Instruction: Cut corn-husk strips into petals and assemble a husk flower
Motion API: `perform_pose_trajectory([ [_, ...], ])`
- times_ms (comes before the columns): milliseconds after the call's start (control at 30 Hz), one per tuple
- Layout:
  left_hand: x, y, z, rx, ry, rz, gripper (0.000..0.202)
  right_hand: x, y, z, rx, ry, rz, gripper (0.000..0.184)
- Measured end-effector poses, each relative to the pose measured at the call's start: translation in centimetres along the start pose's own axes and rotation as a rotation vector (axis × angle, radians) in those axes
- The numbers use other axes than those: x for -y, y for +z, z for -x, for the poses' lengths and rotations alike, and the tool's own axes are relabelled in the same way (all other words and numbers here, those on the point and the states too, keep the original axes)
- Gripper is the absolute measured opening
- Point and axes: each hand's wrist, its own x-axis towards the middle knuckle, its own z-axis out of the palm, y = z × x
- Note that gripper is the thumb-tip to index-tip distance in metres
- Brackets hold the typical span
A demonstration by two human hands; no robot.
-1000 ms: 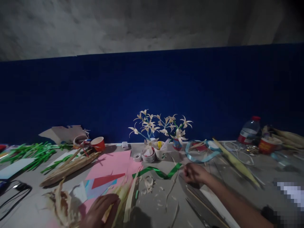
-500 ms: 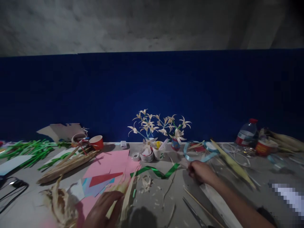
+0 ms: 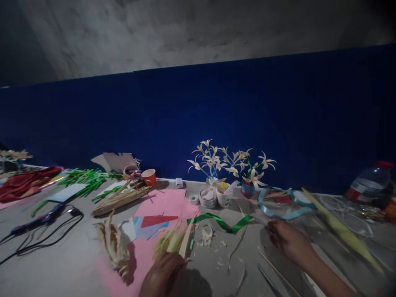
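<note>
Far left of my left grip (image 3: 164, 273), a red cloth (image 3: 31, 184) is lying on the desk (image 3: 74, 255), and nearer, a black cable (image 3: 49, 243) is looping. Green stems (image 3: 83, 178) are lying in a heap farther off. A crumpled dry husk (image 3: 115, 249) is resting left of that same grip, and beyond it a long brown husk (image 3: 119, 204) is pointing toward an orange cup (image 3: 149, 177). Pink paper (image 3: 148, 245) is spreading beside and beyond my left grip. The pale husk strips (image 3: 173, 241) are fanning out just ahead of its fingers; those fingers are bending over the near ends, and I can't tell whether they are pinching anything.

Between my two grips, a curl of pale shavings (image 3: 208, 240) is lying, with a green ribbon (image 3: 243, 224) winding beyond it and white flowers (image 3: 213, 160) standing farther back. A thin stick (image 3: 279, 273) and a metal blade (image 3: 268, 279) are lying on the near side of my right grip (image 3: 287, 239). Its fingers are folding inward, and I can't tell what, if anything, they are holding. Beyond it a light blue ribbon (image 3: 291, 215) is looping; to its right, a yellow-green husk (image 3: 343, 232) is lying and a red-capped bottle (image 3: 369, 183) is standing.
</note>
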Motion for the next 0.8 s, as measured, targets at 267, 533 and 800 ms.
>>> perform_pose_trajectory([
  [267, 2.2, -0.7, -0.3, -0.093, -0.213, -0.341, 0.037, 2.3, -2.2, 1.4, 0.179, -0.041, 0.014, 0.019],
  [533, 3.7, -1.7, -1.0, -0.094, -0.221, -0.16, 0.025, 3.3, -4.4, 2.6, 0.169, -0.024, -0.067, 0.025],
  [800, 3.7, -3.7, -1.1, -0.081, -0.285, -0.187, 0.023, 3.6, -4.4, 3.1, 0.177, -0.01, -0.105, 0.027],
])
